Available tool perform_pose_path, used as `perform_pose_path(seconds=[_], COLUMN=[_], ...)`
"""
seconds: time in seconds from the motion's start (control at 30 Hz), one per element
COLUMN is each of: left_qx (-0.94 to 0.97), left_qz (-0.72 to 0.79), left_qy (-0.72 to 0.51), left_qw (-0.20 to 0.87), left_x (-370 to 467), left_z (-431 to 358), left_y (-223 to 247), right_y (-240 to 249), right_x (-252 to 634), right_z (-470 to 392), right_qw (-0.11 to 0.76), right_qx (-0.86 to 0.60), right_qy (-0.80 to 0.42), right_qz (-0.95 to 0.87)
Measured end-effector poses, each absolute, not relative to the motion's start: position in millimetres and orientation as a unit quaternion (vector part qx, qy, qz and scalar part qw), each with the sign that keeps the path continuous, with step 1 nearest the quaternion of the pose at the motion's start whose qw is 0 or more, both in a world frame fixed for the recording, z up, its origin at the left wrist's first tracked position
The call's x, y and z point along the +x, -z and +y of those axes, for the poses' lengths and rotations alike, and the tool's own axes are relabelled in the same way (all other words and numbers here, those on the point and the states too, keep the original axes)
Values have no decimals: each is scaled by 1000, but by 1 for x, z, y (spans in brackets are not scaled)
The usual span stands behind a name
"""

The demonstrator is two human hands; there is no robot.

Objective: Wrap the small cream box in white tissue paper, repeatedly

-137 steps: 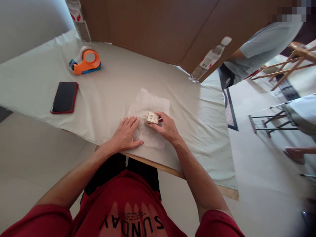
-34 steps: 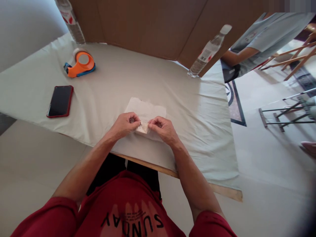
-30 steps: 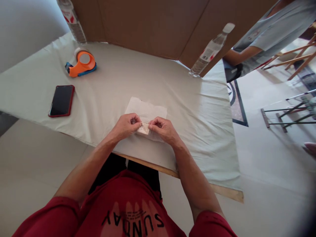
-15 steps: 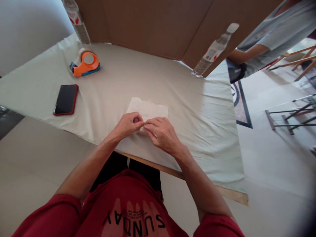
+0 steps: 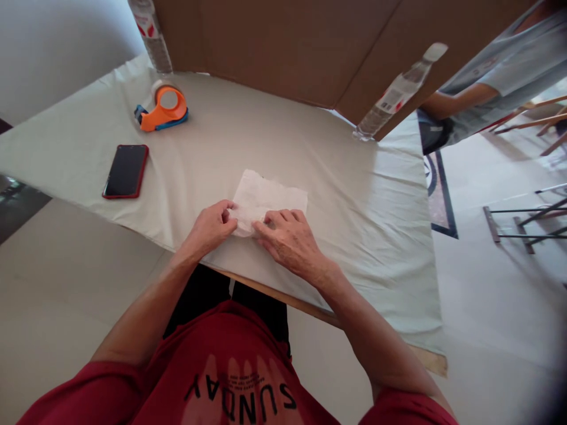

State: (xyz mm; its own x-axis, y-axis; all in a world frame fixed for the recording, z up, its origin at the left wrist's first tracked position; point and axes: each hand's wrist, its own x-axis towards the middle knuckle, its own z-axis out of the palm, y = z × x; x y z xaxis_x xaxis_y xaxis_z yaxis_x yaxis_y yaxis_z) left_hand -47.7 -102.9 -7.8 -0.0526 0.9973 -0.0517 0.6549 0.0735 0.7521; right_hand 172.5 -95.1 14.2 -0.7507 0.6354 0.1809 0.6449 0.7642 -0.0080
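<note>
A thin white sheet, like a paper tissue [image 5: 270, 193], lies slightly crumpled near the front edge of the cloth-covered table [image 5: 283, 139]. Its near edge is gathered and puckered between my hands. My left hand [image 5: 215, 225] pinches the left corner of it between thumb and bent fingers. On the right, my right hand [image 5: 287, 239] rests over the near right part, thumb and curled fingers closed on the edge. Whether anything lies under or inside the sheet is hidden.
A phone [image 5: 126, 172] in a red case lies at left, behind it an orange tape dispenser [image 5: 175, 108]. Bottles stand at the back left [image 5: 156, 47] and back right [image 5: 392, 100] against a cardboard panel [image 5: 283, 47]. Beyond the right edge sits a person in a grey shirt [image 5: 509, 74].
My hands have moved apart; they were together at the middle of the sheet's near edge. The left hand has shifted left to the corner. The view has shifted slightly.
</note>
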Motion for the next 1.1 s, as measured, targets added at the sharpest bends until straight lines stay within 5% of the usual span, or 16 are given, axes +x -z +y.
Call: perform_pose_path(seconds=[0.33, 0.67, 0.87, 1.1], left_qx=[595, 534, 409, 356], left_qz=[735, 649, 607, 584], left_qy=[-152, -341, -364, -389], left_qw=[287, 422, 576, 617], left_x=[-52, -32, -11, -7], left_z=[-92, -90, -85, -83], left_y=[-6, -6, -16, -16], right_y=[-17, -17, -19, -24], right_x=[173, 166, 164, 165], right_z=[-89, -84, -83, -82], right_qw=[57, 40, 28, 6], right_qx=[-311, -304, -309, -314], right_qy=[95, 97, 84, 51], right_qz=[-944, -947, -947, -948])
